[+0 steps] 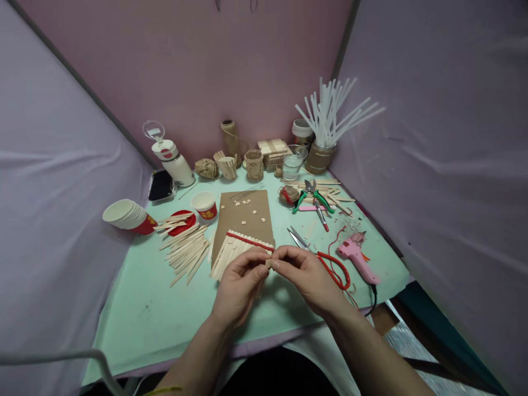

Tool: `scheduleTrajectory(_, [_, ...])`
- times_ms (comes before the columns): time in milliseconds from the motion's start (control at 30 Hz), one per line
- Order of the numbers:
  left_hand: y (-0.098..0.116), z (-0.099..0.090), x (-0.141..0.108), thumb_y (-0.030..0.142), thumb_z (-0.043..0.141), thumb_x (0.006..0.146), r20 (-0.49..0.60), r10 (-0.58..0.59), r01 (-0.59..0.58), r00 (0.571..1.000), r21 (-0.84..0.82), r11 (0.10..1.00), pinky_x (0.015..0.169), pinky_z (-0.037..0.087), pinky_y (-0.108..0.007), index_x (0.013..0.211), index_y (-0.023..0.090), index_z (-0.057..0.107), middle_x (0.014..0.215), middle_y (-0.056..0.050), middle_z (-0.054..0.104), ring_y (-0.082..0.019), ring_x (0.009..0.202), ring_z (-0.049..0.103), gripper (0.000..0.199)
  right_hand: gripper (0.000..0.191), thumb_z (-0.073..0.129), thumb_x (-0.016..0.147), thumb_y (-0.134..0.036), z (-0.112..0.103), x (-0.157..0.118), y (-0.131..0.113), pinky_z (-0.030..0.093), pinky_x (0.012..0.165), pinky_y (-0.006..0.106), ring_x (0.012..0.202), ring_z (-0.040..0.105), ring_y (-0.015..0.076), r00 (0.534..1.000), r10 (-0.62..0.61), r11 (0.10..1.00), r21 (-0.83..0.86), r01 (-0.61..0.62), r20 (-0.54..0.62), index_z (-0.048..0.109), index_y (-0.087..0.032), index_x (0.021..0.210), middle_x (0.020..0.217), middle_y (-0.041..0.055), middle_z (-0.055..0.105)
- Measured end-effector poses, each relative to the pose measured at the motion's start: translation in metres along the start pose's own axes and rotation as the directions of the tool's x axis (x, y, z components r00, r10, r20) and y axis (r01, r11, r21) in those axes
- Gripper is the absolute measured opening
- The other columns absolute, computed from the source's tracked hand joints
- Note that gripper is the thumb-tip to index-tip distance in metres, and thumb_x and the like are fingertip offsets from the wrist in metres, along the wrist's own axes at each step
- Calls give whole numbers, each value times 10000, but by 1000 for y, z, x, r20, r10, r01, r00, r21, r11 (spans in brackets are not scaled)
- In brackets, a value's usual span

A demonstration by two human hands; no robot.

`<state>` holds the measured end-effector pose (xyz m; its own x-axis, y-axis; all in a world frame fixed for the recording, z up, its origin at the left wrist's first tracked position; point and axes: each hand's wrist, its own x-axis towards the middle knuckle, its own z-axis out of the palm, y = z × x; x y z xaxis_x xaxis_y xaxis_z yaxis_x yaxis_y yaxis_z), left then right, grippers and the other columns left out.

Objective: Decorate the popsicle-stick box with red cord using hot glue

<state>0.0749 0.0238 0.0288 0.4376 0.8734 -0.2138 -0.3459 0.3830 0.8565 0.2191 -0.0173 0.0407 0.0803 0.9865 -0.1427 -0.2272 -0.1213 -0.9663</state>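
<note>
Both your left hand (240, 281) and right hand (311, 278) pinch a small piece (269, 264), perhaps wood, likely for steadiness; the stick panel (227, 257) lies just beyond your grip.

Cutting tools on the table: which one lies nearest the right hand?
The red-handled scissors, lying right beside the right hand; the green-handled clippers lie farther back, next to a twine ball.

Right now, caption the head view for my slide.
Left hand and right hand hold a small tan piece near a red-banded craft-stick panel.
</note>
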Motion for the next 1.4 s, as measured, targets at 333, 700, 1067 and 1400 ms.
scheduleTrajectory(333, [20, -15, 3, 353, 798, 719, 130, -319, 274, 939, 280, 920, 621, 439, -217, 858, 139, 701, 720, -19, 677, -100, 650, 586, 273, 157, 481, 980, -225, -21, -18, -33, 449, 793, 354, 876, 547, 202, 818, -308, 307, -764, 568, 486, 623, -177, 933, 905, 73, 630])
scheduleTrajectory(700, [19, -14, 5, 246, 857, 614, 225, -441, 360, 869, 324, 875, 689, 472, -233, 781, 139, 706, 719, -19, 708, -107, 674, 618, 249, 121, 500, 970, -196, -18, -22, -38, 460, 774, 324, 887, 547, 193, 822, -166, 264, -779, 569, 545, 615, -192, 932, 944, 57, 623])
scheduleTrajectory(1067, [42, -31, 10, 233, 910, 539, 110, -326, 325, 939, 28, 945, 639, 528, -164, 713, 158, 755, 765, -40, 721, -95, 658, 649, 245, 252, 524, 913, -323, -146, -40, 25, 447, 866, 435, 947, 595, 319, 883, -287, 73, -928, -365, -370, 618, -129, 1043, 991, 161, 643])
scheduleTrajectory(1400, [65, -45, 55, 152, 926, 455, 64, -189, 199, 980, -209, 958, 597, 553, -138, 710, 136, 739, 686, -40, 698, -74, 594, 622, 316, 331, 582, 831, -380, -164, -37, 55, 472, 813, 380, 936, 605, 305, 814, -170, 123, -831, -543, -556, 597, -116, 1031, 1001, 177, 604])
